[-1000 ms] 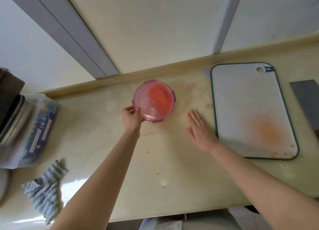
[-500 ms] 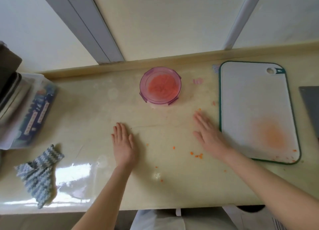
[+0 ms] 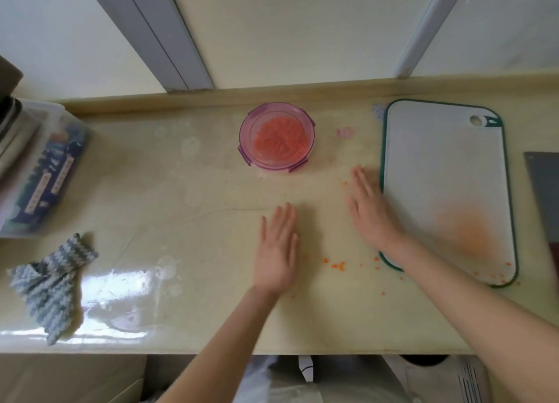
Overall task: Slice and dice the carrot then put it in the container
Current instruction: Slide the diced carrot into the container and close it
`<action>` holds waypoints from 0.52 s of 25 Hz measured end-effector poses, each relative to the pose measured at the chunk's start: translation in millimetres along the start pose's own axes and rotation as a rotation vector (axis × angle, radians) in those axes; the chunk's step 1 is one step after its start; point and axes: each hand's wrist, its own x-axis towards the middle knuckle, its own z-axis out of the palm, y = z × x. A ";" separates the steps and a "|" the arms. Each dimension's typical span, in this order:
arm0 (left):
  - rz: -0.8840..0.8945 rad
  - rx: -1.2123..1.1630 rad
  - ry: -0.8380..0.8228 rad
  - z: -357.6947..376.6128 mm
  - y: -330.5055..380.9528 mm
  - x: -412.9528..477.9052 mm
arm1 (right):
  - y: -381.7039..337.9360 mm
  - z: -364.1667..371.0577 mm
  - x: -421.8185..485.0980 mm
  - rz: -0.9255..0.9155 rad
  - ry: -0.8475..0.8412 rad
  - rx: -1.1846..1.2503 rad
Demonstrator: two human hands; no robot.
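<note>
Hands: left hand point(image 3: 276, 251) lies flat and open, palm down, fingers straight and together, on the tabletop point(image 3: 181, 221) at the frame's centre. Right hand point(image 3: 370, 212) is likewise flat and open, just beside the left rim of the cutting board point(image 3: 447, 175). Neither holds anything. Both forearms run in from the lower edge.
Carrot: diced carrot point(image 3: 279, 140) covers the bottom of the container point(image 3: 242, 136), above centre and apart from both hands. Loose carrot bits point(image 3: 337, 265) dot the tabletop between the hands.
Writing: printed labels show on the clear box point(image 3: 45, 172) at the left, too blurred to read.
Materials: container is round, translucent purple plastic with clip tabs. Board is white, round-cornered and green-edged, with a hanging hole at its upper right and an orange stain low down. Tabletop is glossy beige. Cloth point(image 3: 51, 278) is knitted in blue-grey zigzag, crumpled at lower left.
</note>
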 end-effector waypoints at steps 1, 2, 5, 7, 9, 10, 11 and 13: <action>-0.080 0.073 0.019 -7.3 -15.1 12.7 | 5.6 -1.7 13.3 0.081 -0.011 -0.017; -0.137 0.121 0.001 -12.5 -27.9 24.2 | 7.0 -1.1 22.2 0.144 -0.051 -0.056; -0.141 0.189 -0.081 -13.0 -39.2 38.1 | -14.6 18.3 5.1 0.029 -0.136 -0.117; -0.055 0.208 -0.111 -5.9 -32.3 30.7 | -23.8 28.3 -29.1 -0.132 -0.214 -0.107; 0.074 0.176 -0.177 1.6 -19.4 20.6 | -19.7 27.0 -56.8 -0.273 -0.267 -0.091; 0.144 0.142 -0.215 5.4 -12.1 15.9 | -16.8 22.4 -66.4 -0.330 -0.277 -0.062; 0.208 0.084 -0.264 8.2 -4.9 12.0 | -14.8 15.3 -75.7 -0.376 -0.314 -0.018; 0.277 -0.069 -0.354 10.3 8.3 10.1 | -11.2 2.7 -93.1 -0.401 -0.407 0.079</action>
